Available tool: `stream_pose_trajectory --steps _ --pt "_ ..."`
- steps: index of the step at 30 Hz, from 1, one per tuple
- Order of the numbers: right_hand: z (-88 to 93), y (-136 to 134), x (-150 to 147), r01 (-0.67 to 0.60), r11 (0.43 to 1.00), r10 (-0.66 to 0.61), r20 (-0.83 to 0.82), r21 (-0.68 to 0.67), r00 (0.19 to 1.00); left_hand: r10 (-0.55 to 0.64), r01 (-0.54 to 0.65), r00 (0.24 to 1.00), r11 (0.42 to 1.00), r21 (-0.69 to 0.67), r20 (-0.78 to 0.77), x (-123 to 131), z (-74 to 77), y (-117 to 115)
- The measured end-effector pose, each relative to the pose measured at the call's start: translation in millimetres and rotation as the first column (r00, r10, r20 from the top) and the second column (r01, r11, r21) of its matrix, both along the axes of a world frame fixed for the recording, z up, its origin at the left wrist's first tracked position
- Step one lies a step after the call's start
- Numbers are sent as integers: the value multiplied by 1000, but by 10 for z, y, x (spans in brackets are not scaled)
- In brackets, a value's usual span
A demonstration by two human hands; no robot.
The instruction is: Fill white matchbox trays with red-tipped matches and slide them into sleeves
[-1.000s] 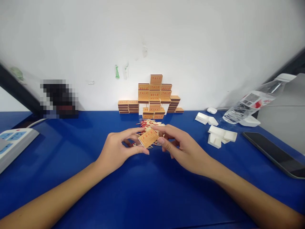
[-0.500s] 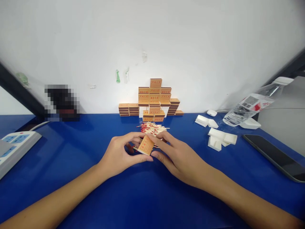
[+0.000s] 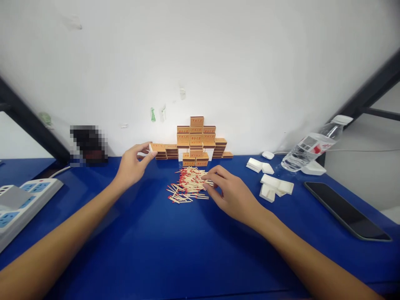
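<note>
At the left end of the stacked matchboxes, my left hand (image 3: 137, 162) grips a matchbox (image 3: 158, 147) between thumb and fingers. This box sits on top of the left stack, its white end showing slightly out to the left. My right hand (image 3: 229, 191) hovers at the right side of a heap of red-tipped matches (image 3: 192, 181). Its thumb and index finger are curved and a little apart beside the match ends; whether they touch any match is unclear. Behind the heap rises a stepped structure of orange matchboxes (image 3: 196, 138) against the wall.
White matchbox trays (image 3: 276, 185) lie to the right, with a tilted plastic bottle (image 3: 314, 146) and a phone (image 3: 346, 210) beyond. A small white case (image 3: 268, 155) rests near the wall (image 3: 250, 75). At the left are a power strip (image 3: 37, 196) and a pixelated dark object (image 3: 89, 143).
My left hand has carried the matchbox left and back onto the left stack. The right hand has let go of it and moved slightly right, beside the matches. The view has shifted.
</note>
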State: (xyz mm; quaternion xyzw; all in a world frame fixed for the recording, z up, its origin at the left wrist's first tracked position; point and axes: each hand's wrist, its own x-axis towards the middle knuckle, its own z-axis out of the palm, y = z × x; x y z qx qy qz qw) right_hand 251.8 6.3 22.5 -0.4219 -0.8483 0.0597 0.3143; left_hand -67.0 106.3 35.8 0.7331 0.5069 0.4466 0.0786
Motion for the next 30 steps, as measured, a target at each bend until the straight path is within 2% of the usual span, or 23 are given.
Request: stream_pose_trajectory --steps 4,8,14,25,30 --pt "2 7 -1 6 1000 -6 14 -23 1000 38 -36 995 999 18 -87 75 -68 310" --pt "16 14 4 11 1000 -11 9 -14 1000 120 -106 979 990 90 -166 198 -151 436" --pt "29 21 26 21 1000 -21 -9 -2 1000 219 -191 950 972 137 -224 317 -228 442" --pt "30 22 21 22 999 -22 -17 23 1000 287 -252 927 953 167 -240 531 -221 517" --pt "41 17 26 22 1000 -22 -22 9 1000 289 -243 929 948 207 -233 531 -180 388"
